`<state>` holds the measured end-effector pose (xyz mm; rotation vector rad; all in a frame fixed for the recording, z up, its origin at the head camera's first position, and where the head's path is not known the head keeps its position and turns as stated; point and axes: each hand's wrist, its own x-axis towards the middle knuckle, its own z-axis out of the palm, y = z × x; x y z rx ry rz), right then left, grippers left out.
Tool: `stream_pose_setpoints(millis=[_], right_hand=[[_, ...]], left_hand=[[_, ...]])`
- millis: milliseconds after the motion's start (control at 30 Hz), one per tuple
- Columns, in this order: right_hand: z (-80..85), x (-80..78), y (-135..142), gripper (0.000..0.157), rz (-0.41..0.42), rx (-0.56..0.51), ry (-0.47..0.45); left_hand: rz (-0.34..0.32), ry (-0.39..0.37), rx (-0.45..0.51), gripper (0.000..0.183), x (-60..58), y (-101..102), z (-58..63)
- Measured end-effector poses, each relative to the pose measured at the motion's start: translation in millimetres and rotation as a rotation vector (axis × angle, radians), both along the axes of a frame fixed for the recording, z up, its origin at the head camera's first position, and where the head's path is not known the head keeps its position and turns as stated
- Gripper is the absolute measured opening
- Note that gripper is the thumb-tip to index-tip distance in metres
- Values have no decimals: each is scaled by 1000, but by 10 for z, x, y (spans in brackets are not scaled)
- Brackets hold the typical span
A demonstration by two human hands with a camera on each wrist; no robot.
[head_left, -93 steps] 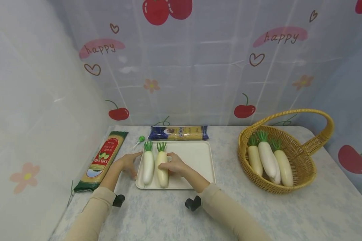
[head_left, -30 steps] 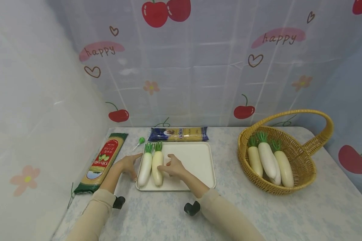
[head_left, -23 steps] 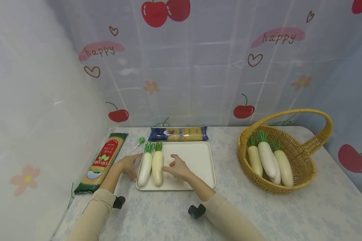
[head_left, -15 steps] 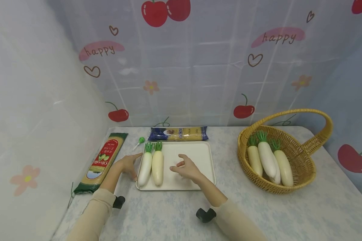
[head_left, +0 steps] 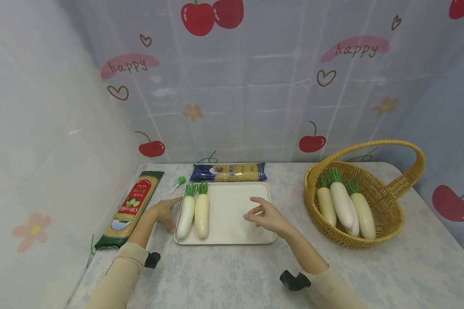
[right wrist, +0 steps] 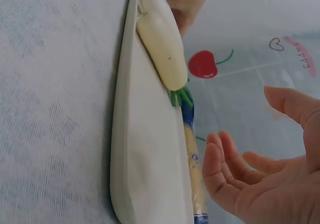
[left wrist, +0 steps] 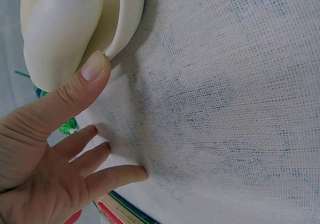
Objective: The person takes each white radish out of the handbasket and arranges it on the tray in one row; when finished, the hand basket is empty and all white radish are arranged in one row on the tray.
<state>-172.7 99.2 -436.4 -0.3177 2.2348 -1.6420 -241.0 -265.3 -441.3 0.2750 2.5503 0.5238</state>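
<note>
Our left hand point(head_left: 163, 211), fingers spread, holds nothing beside the tray point(head_left: 232, 214); our loosely curled right hand point(head_left: 269, 219) hangs empty above it. A white radish point(head_left: 186, 218) and cream radish point(head_left: 202, 218) lie at its left; our bumping it could roll them

Smooth tray point(head_left: 228, 214) and rough, woven wicker basket point(head_left: 348, 241)

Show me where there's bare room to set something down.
Free: the tray right of its two radishes; the table between tray and basket; the table in front of the tray. Crowded: the tray's left end, radishes beside the left hand.
</note>
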Motion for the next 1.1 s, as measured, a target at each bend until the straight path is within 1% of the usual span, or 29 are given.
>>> stream_pose_setpoints(millis=[100,133,167,200,433,500,600,733,900,967,1033,1100], right_hand=[[7,52,146,72,36,16,26],[13,73,193,72,43,21,32],[20,95,241,72,49,30,38],[28,116,288,71,55,40,46],[162,273,617,68,87,97,93],[202,310,709,68,93,107,110],[244,362,849,67,93,108,131],[279,427,1037,66,72,107,157],[349,505,1236,65,54,95,181],[379,531,1306,64,42,93,197],[401,552,1374,62,36,101,219],[426,569,1441,61,23,117,238]], left_hand=[[6,-4,-5,121,1,6,6],[16,-6,-3,121,2,9,3],[40,-17,-7,121,22,39,31],[43,-14,-12,120,25,45,29],[19,19,-31,116,37,54,8],[26,19,-22,116,44,51,5],[21,25,-22,115,54,49,18],[30,18,-26,115,62,59,43],[43,-9,-20,118,17,43,0],[22,-2,-16,119,-6,20,-24],[16,-2,-15,120,-14,11,-32],[25,0,-13,120,-6,15,-20]])
